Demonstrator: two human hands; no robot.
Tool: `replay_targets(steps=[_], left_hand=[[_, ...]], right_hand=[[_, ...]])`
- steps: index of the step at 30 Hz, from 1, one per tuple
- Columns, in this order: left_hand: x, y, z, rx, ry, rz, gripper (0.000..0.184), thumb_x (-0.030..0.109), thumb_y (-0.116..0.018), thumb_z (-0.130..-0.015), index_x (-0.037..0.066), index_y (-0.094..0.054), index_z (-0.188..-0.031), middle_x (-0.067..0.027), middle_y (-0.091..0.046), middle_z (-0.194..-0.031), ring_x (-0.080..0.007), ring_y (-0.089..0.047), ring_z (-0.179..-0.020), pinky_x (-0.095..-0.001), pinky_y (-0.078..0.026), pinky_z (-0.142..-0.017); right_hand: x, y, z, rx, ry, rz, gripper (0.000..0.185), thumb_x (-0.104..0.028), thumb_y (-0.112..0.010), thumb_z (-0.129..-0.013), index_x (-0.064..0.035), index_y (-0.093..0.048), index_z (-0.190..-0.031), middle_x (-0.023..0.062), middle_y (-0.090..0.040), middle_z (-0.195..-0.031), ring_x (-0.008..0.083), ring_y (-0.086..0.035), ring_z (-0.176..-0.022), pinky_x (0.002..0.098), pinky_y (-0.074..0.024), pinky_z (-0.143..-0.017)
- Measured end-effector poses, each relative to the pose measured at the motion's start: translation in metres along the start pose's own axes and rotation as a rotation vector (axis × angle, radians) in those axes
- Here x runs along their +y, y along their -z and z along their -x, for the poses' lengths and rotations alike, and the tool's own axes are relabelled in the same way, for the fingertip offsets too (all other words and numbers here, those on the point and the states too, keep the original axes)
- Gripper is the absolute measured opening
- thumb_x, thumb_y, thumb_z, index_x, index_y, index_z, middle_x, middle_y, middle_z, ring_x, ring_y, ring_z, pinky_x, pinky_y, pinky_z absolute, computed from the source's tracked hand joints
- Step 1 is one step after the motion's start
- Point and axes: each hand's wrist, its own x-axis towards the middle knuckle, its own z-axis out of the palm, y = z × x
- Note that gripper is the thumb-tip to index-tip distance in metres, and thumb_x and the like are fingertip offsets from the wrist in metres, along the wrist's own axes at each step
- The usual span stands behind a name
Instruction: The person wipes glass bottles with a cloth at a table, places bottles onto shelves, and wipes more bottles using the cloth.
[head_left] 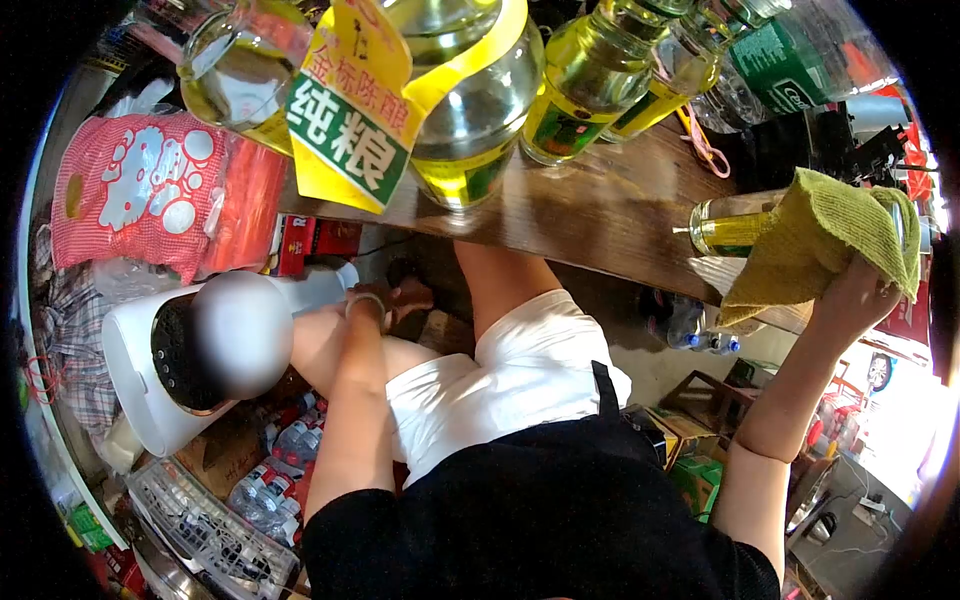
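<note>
My right hand (pixel 860 292) grips a yellow-green cloth (pixel 810 235) at the right end of the wooden counter. The cloth drapes over a glass container, and beside it a clear glass bottle with a yellow label (pixel 728 228) lies on its side. My left hand (pixel 408 297) is low, below the counter edge and near my bent leg, with a band at its wrist. Its fingers are in shadow and hard to make out.
Large glass bottles with yellow labels (pixel 460 150) stand along the wooden counter (pixel 610 215). A red patterned bag (pixel 135 190) is at the left, above a white appliance (pixel 135 370). Packed plastic bottles (pixel 270 495) and a white crate (pixel 205 525) are low left.
</note>
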Motion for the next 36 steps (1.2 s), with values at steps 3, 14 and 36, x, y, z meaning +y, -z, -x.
replay_targets(steps=[3, 14, 36], left_hand=[[0.024, 0.041, 0.059, -0.027, -0.058, -0.249, 0.075, 0.064, -0.026, -0.095, 0.006, -0.054, -0.132, -0.0121, -0.054, -0.136, -0.0276, -0.05, -0.127, -0.0422, -0.038, -0.1], [0.013, 0.005, 0.008, 0.032, 0.15, -0.012, 0.07, 0.063, -0.026, -0.095, 0.012, -0.056, -0.132, -0.0105, -0.054, -0.136, -0.0286, -0.05, -0.126, -0.0487, -0.036, -0.099], [0.032, 0.079, 0.085, 0.267, 0.239, -0.015, 0.057, 0.055, -0.036, -0.095, 0.015, -0.056, -0.13, -0.0098, -0.058, -0.131, -0.0259, -0.057, -0.116, -0.0421, -0.041, -0.096]], right_hand=[[-0.002, -0.001, 0.001, 0.04, -0.093, -0.043, 0.024, -0.014, -0.06, -0.093, 0.0014, -0.059, -0.112, 0.0088, -0.064, -0.105, 0.0178, -0.059, -0.093, 0.0308, -0.0474, -0.081], [-0.014, -0.005, 0.002, 0.011, -0.101, -0.068, 0.028, -0.014, -0.062, -0.092, 0.0022, -0.057, -0.114, 0.0095, -0.063, -0.105, 0.0163, -0.059, -0.092, 0.0305, -0.0482, -0.079], [-0.013, -0.015, -0.001, -0.133, -0.039, -0.202, 0.041, -0.005, -0.066, -0.087, 0.0031, -0.052, -0.125, 0.0121, -0.062, -0.118, 0.0192, -0.06, -0.104, 0.0326, -0.0482, -0.092]])
